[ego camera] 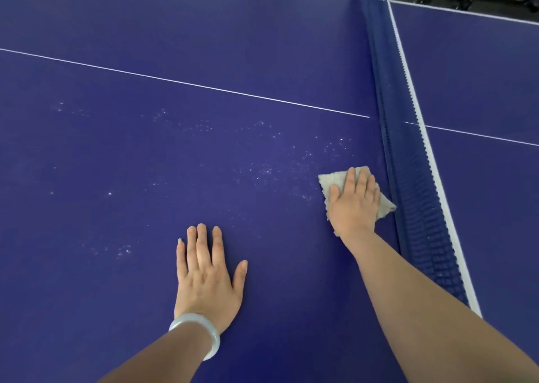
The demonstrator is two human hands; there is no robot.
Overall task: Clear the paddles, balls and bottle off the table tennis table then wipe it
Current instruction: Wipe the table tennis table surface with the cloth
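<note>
Flat-palmed, a right hand (354,204) presses a beige cloth (329,178) beside the net (408,161); the left hand (207,274) rests spread on the speckled table (145,155).

The one camera rides on the person's head, looking down and forward, close over the counter (233,47), with the net (414,178) at right.
</note>
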